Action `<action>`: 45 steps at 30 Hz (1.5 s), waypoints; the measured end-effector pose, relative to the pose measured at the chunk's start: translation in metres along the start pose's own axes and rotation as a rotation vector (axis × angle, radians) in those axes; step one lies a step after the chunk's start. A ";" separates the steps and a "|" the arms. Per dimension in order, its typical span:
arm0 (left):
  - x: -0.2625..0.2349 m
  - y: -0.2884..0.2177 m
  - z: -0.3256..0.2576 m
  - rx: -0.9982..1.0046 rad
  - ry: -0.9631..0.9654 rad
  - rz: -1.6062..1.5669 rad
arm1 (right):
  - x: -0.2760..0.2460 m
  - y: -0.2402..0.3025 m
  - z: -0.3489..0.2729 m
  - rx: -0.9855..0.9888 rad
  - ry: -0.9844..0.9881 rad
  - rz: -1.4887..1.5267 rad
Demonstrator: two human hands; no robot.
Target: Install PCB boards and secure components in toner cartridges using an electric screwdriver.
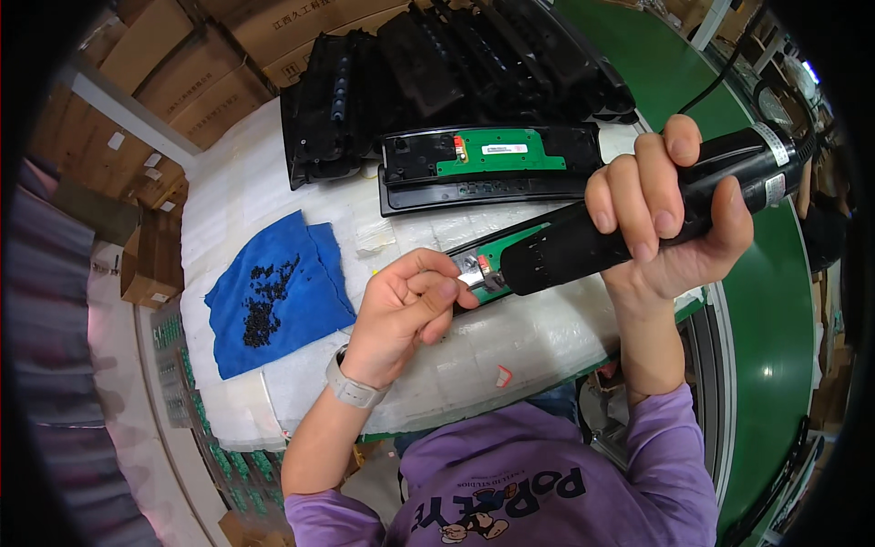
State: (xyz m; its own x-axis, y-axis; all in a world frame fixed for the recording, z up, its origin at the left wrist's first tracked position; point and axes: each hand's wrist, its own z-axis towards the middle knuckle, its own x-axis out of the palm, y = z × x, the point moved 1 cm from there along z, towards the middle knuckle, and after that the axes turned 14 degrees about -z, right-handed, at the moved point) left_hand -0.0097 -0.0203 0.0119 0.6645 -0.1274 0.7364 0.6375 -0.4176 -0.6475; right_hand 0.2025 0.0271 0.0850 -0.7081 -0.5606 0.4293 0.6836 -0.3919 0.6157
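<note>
My right hand (670,205) is wrapped round a black electric screwdriver (574,246), held slanting so its front end points down to the left. The cord leaves its rear end at the upper right. By the screwdriver's tip, my left hand (406,305) has its thumb and fingers pinched together; whatever they grip is too small to make out. Under both hands lies a black plastic panel with a green circuit board (521,244), partly hidden by the screwdriver and my fingers. To the left, a pile of small black screws (262,324) rests on a blue cloth (314,260).
Behind the hands lies another black panel (415,196) with a green board (447,167). Several black plastic housings (410,68) are stacked at the table's far side. White padding (219,191) covers the table. A green surface (770,365) runs along the right; cardboard boxes (205,91) stand behind.
</note>
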 end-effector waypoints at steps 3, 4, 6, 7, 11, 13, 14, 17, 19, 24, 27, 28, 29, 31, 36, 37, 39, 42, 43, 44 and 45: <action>-0.001 0.003 -0.001 -0.056 0.066 0.033 | 0.003 -0.001 -0.002 0.002 -0.035 -0.017; -0.002 0.005 -0.001 -0.057 0.074 0.033 | 0.004 -0.001 -0.002 0.001 -0.036 -0.016; -0.003 0.007 -0.001 -0.059 0.083 0.035 | 0.006 -0.001 -0.004 0.013 -0.030 -0.067; -0.003 0.008 -0.001 -0.048 0.062 0.033 | 0.007 -0.002 -0.004 0.011 -0.030 -0.066; -0.002 0.010 -0.002 -0.043 0.021 0.045 | 0.008 -0.004 -0.005 0.007 0.005 -0.061; -0.001 0.011 -0.002 -0.049 0.019 0.053 | 0.008 -0.004 -0.006 0.004 0.017 -0.067; -0.001 0.011 -0.002 -0.054 0.015 0.060 | 0.008 -0.004 -0.006 0.005 0.028 -0.069; 0.001 0.009 -0.003 -0.082 0.003 0.036 | 0.008 -0.005 -0.006 0.008 0.061 -0.067; 0.002 0.008 -0.003 -0.071 -0.001 0.063 | 0.008 -0.004 -0.006 0.012 0.083 -0.064; 0.007 0.009 -0.005 0.025 -0.020 0.311 | 0.009 -0.003 -0.006 0.143 -0.003 -0.074; 0.007 0.009 -0.006 0.024 -0.011 0.373 | 0.013 -0.006 -0.007 0.159 -0.118 -0.087; 0.006 0.009 -0.006 0.014 -0.039 0.326 | 0.014 -0.007 -0.008 0.162 -0.196 -0.088; 0.006 0.008 -0.005 0.003 -0.066 0.279 | 0.015 -0.007 -0.009 0.158 -0.241 -0.081; 0.008 0.009 -0.006 0.003 -0.045 0.221 | 0.013 -0.005 -0.008 0.154 -0.225 -0.072; 0.006 0.013 -0.003 0.211 -0.142 0.354 | 0.011 -0.007 -0.007 0.179 -0.185 -0.046; 0.003 0.008 -0.003 0.241 -0.207 0.371 | 0.007 -0.006 -0.006 0.181 -0.113 -0.090; -0.003 -0.001 0.000 0.347 -0.279 0.359 | 0.001 -0.003 -0.005 0.196 0.007 -0.232; -0.010 -0.008 0.001 0.317 -0.257 0.252 | 0.006 -0.004 -0.008 0.208 0.016 -0.435; -0.011 -0.007 0.002 0.316 -0.257 0.250 | 0.006 -0.006 -0.009 0.211 0.036 -0.478; -0.013 -0.005 0.002 0.295 -0.245 0.216 | 0.006 -0.008 -0.009 0.215 0.055 -0.521; -0.013 -0.004 0.003 0.271 -0.229 0.181 | 0.010 -0.009 -0.010 0.257 0.024 -0.528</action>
State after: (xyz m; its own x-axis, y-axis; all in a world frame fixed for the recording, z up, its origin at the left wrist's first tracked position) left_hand -0.0196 -0.0140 0.0036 0.8256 0.0401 0.5628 0.5618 -0.1502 -0.8135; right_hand 0.1914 0.0179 0.0773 -0.9349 -0.3549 0.0073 0.1720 -0.4349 0.8839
